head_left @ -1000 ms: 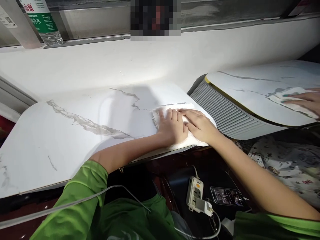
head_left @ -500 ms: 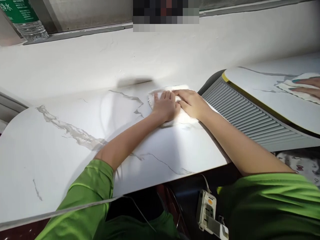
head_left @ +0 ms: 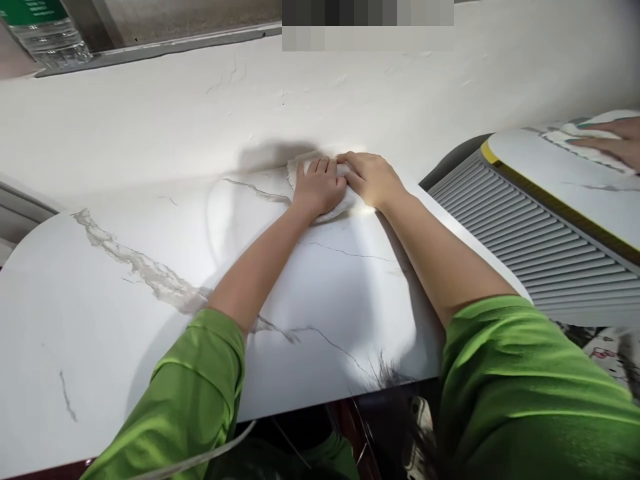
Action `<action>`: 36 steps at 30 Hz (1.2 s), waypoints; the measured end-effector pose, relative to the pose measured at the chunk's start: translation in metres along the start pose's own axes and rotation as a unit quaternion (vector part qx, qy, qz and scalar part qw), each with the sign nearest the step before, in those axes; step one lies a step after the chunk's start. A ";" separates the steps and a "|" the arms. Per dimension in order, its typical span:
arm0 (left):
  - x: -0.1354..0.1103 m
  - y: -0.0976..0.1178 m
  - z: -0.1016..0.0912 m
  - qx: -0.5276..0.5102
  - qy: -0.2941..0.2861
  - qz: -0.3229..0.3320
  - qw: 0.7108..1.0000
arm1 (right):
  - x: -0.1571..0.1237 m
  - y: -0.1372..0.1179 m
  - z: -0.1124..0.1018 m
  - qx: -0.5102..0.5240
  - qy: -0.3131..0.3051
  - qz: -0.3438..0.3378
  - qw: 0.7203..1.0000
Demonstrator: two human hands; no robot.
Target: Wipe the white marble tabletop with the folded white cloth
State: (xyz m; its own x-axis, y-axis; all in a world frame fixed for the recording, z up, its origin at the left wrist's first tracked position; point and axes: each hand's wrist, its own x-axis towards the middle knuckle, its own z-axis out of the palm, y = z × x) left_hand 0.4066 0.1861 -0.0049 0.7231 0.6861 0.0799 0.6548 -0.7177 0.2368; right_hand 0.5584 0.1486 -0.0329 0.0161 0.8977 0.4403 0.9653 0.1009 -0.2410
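A white cloth (head_left: 353,202) lies bunched on the white marble-patterned tabletop (head_left: 310,300), close to where it meets the wall. My left hand (head_left: 320,187) presses down on the cloth's left part, its fingers pointing away from me and holding it. On the right, my right hand (head_left: 374,179) grips the cloth's far right part, with fingers bent toward the left hand. The two hands are side by side, nearly touching. Part of the cloth is hidden beneath them.
At right, another person's hand (head_left: 613,137) rests on a white cloth (head_left: 575,140) on a second marble-patterned top with a grey ribbed side (head_left: 535,233). A plastic bottle (head_left: 50,43) stands on the ledge at top left. A pale power strip (head_left: 419,433) hangs below the table edge.
Both my hands and the cloth have moved farther away, toward the wall, and slightly left. My view has shifted, and the power strip is now partly covered by dark hair.
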 end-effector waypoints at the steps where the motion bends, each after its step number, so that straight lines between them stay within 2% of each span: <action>1: -0.005 0.000 -0.001 0.001 -0.002 0.001 1.000 | -0.004 -0.004 0.000 -0.003 0.003 -0.004 1.000; 7: -0.061 -0.003 -0.008 0.006 -0.015 0.018 1.000 | -0.041 -0.055 -0.011 -0.014 0.004 -0.021 1.000; 11: -0.118 0.004 -0.018 0.012 -0.034 0.029 0.999 | -0.081 -0.099 -0.024 -0.017 -0.003 -0.022 1.000; 17: -0.221 0.021 -0.027 0.039 -0.028 0.041 0.998 | -0.153 -0.170 -0.045 0.005 -0.004 -0.040 0.999; 19: -0.245 0.023 -0.027 0.046 -0.027 0.049 0.997 | -0.171 -0.188 -0.051 0.012 -0.009 -0.048 0.999; 21: -0.258 0.023 -0.028 0.046 -0.025 0.065 0.996 | -0.181 -0.198 -0.054 0.016 -0.009 -0.045 0.999; 24: -0.253 0.018 -0.031 0.041 -0.032 0.072 0.996 | -0.175 -0.198 -0.051 0.021 -0.009 -0.033 0.999; 27: -0.229 0.008 -0.035 0.028 -0.048 0.056 0.997 | -0.150 -0.186 -0.040 0.021 -0.006 -0.021 1.000; 30: -0.194 -0.011 -0.037 0.019 -0.043 0.039 0.998 | -0.111 -0.170 -0.021 0.021 0.001 -0.017 1.000; 36: -0.113 -0.066 -0.036 0.012 -0.005 0.010 1.000 | -0.020 -0.143 0.018 0.013 -0.001 -0.009 1.000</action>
State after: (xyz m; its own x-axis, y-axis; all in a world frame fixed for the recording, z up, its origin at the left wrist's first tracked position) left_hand 0.2731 0.1603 0.0050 0.7377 0.6710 0.0748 0.6455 -0.7335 0.2129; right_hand 0.4157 0.1243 -0.0228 -0.0020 0.8964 0.4433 0.9586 0.1280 -0.2545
